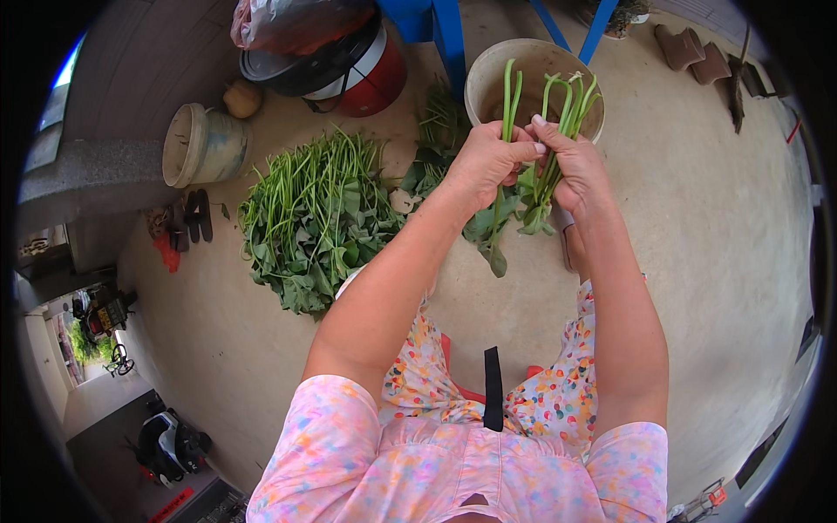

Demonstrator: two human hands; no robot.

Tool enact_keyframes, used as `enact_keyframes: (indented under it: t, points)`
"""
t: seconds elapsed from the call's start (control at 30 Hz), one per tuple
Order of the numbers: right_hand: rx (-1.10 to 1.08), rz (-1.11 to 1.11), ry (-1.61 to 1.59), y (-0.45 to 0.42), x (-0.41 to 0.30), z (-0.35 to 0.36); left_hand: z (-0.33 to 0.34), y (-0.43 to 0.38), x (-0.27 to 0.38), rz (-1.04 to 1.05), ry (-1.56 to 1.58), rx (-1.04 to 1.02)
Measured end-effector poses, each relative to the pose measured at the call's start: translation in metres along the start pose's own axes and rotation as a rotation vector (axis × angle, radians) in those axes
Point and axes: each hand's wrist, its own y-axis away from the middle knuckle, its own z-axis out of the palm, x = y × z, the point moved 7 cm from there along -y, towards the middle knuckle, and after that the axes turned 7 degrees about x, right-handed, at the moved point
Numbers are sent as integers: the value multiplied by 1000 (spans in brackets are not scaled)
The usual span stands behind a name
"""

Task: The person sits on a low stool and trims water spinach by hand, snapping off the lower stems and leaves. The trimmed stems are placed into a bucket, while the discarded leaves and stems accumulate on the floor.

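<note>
My left hand [487, 160] is closed on a couple of long green stems [509, 98] whose leaves hang down below it. Right beside it, my right hand [569, 160] grips a bunch of leafy green stems [572, 111], with the leaves hanging under the fingers. The two hands meet at the thumbs in front of a round, pale plastic bucket [480, 72]. A big heap of leafy greens [314, 222] lies on the concrete floor to the left, its stems pointing away from me. More loose greens [428, 167] lie between that heap and the bucket.
Blue metal legs [448, 46] rise behind the bucket. A red and black tub [376, 78] carries a plastic bag [288, 26]. A worn pail [219, 147] leans by an orange-brown gourd [242, 99]. Dark slippers [198, 216] lie at left, brown boots [680, 49] at upper right.
</note>
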Motion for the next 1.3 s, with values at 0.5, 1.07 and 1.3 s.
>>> enact_keyframes:
  t: [0.5, 1.07, 1.3]
  points:
    - [159, -102, 198, -9, -4, -15, -17, 2, 21, 65, -11, 163]
    - [272, -89, -75, -6, -30, -49, -109, 11, 64, 159, -30, 315]
    - [226, -32, 70, 0, -23, -36, -92, 4, 46, -10, 485, -196]
